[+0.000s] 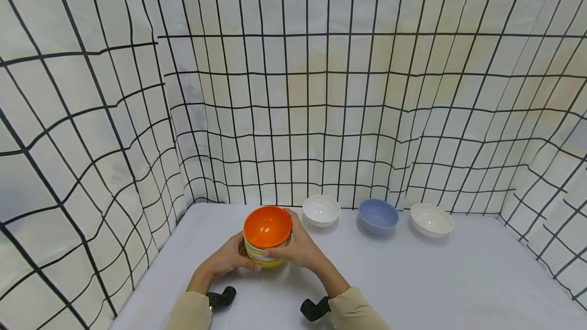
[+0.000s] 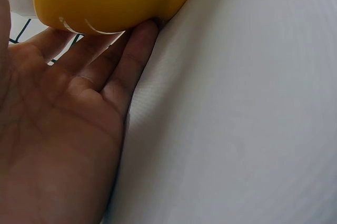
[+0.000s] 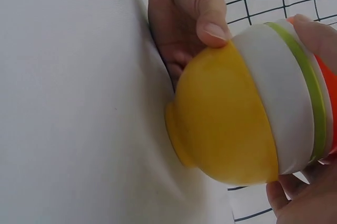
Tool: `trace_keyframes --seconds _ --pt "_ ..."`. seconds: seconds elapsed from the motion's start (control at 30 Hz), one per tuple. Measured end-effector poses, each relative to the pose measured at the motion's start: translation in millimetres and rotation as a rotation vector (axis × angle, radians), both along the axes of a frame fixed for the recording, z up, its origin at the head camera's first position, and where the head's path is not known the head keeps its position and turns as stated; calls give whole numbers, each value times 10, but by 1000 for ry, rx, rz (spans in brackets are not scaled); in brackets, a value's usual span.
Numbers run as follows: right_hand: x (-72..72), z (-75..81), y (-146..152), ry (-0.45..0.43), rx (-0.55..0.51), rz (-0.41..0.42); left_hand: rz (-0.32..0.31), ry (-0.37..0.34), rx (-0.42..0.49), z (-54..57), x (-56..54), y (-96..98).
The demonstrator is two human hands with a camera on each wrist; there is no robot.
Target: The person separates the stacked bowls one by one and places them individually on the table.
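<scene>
Though head seemingly hides it, yellow base (image 3: 178, 139)

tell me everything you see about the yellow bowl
The yellow bowl is the lowest in a stack: round, smooth and glossy, with a narrow foot ring underneath; plastic or ceramic, I can't tell which. Its mouth faces up, and a white bowl nests in it, hiding its inside. The left hand holds it, thumb near the rim; a fingertip of the right hand seems to touch it too. Whether it touches the white tabletop is hard to tell.
</scene>
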State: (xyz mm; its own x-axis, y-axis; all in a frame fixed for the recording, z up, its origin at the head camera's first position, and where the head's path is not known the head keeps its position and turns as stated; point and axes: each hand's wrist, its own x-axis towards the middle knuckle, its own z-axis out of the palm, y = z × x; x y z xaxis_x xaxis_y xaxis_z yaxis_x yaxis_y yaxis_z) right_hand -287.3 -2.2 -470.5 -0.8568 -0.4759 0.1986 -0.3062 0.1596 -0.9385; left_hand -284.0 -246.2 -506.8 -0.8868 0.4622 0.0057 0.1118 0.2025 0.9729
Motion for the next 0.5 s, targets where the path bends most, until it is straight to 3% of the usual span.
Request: trace_keyframes --seconds 0.5 --pt "46 -27 -100 -9 -106 -55 -9 15 2 -3 -8 -8"
